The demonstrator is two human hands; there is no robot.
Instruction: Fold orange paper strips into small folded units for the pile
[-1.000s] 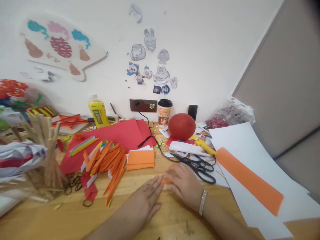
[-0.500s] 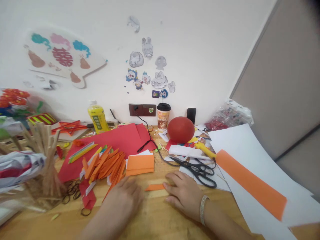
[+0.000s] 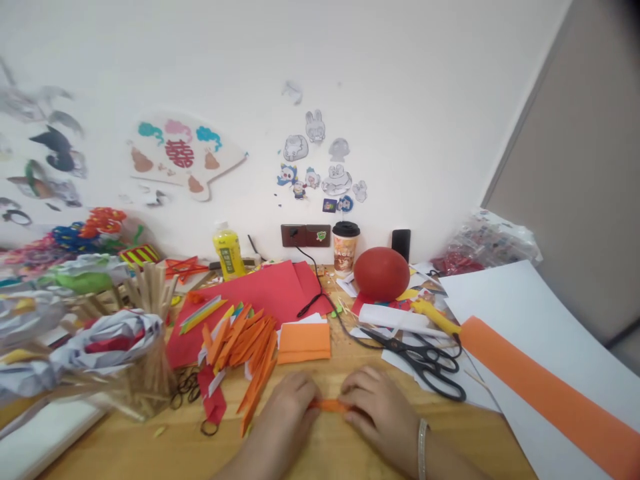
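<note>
Between my two hands lies a narrow folded strip of orange paper (image 3: 329, 405), low over the wooden table. My left hand (image 3: 295, 407) pinches its left end, with the fingers curled together. At the other end, my right hand (image 3: 373, 407) has thumb and fingers closed on the strip; a bracelet circles that wrist. Just beyond them sits a stack of orange paper (image 3: 304, 343) on white sheets. To the left is a heap of folded orange strips (image 3: 245, 343). Black-handled scissors (image 3: 425, 360) rest to the right of my right hand.
Red paper sheets (image 3: 260, 290) lie behind the heap. A red balloon (image 3: 381, 274), a paper cup (image 3: 345, 250) and a drink bottle (image 3: 229, 252) stand near the wall. White sheets (image 3: 495, 293) with a long orange strip (image 3: 550, 393) cover the right. Wooden sticks (image 3: 153, 293) crowd the left.
My left hand has come to the strip and now grips its left end. The strip has turned narrower between both hands. The camera view has shifted left and up.
</note>
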